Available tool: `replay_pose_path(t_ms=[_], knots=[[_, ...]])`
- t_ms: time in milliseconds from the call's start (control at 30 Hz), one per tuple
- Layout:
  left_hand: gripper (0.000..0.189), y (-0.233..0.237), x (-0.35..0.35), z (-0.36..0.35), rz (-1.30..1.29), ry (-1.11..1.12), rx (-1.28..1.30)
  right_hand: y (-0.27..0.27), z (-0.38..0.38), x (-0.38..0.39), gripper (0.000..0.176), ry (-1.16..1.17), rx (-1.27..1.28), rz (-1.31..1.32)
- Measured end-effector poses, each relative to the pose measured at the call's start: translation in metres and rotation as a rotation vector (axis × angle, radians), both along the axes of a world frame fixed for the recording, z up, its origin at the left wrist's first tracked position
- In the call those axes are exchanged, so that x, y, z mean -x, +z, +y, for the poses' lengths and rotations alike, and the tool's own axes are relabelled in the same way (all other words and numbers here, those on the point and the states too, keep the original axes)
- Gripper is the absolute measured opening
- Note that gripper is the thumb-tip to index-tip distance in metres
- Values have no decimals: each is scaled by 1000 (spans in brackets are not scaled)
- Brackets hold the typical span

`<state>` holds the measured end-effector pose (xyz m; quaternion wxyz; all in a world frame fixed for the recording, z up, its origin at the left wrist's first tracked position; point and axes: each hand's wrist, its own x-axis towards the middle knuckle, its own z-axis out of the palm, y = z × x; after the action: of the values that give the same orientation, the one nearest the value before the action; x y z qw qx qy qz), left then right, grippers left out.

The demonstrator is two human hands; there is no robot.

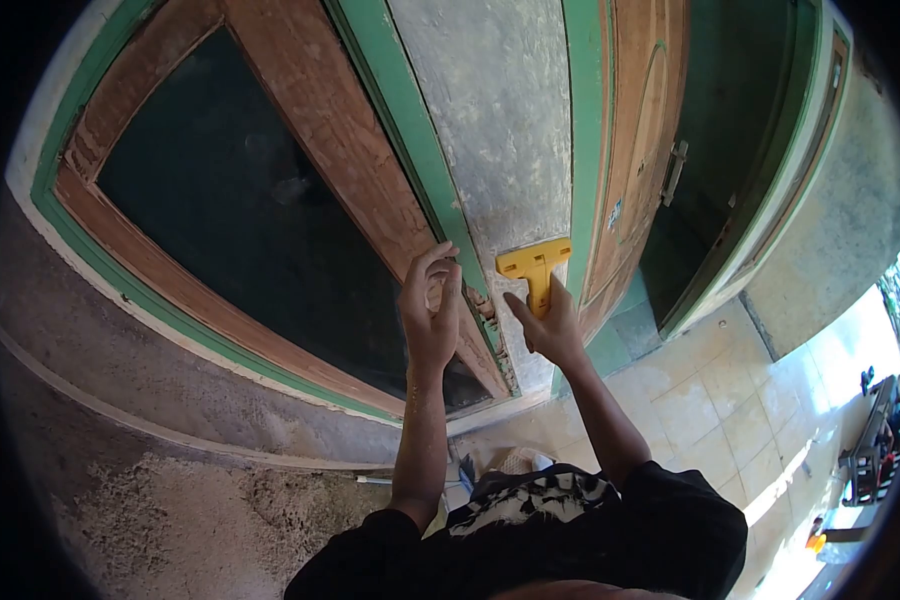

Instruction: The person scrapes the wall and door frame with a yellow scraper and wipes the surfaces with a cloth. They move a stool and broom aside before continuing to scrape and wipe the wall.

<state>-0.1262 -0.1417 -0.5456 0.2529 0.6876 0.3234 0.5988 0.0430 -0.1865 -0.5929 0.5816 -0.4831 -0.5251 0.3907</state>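
Observation:
A yellow scraper [536, 262] with a wide, flat head is in my right hand [553, 330], fingers around its short handle and thumb sticking out to the left. Its head lies against the grey, patchy wall strip [500, 130] between two green frames. My left hand [432, 305] is raised beside the green window frame [410, 130], fingers loosely bent and holding nothing. Just right of this hand, the lower part of the frame has a broken, crumbling edge [487, 312] with brown material showing.
Left of the strip is a dark glass pane [240, 190] in a bare wooden sash [320, 110]. A carved wooden door [630, 130] stands open at right. Below lie floor tiles [710, 400] and a rough, sandy patch [190, 520]. Dark items [875, 440] stand far right.

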Motion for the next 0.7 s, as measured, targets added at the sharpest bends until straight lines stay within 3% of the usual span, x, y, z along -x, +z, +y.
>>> replay_pose_path(t_ms=[67,100,167,600,667,700], knots=[[24,1,2,-1,-3,1,-3,-28,16,2,27,-195,-184,-120],[24,2,3,-1,-7,3,-9,-13,8,2,27,-194,-185,-120],[24,-1,7,0,11,8,-9,16,-10,-3,35,134,36,238],[19,-3,13,-3,36,9,14,10,-1,-10,44,178,-27,378],[20,-4,15,-2,35,3,15,8,-5,-15,44,401,64,582],[21,-4,15,-1,33,-1,14,8,-7,-14,44,401,62,583]])
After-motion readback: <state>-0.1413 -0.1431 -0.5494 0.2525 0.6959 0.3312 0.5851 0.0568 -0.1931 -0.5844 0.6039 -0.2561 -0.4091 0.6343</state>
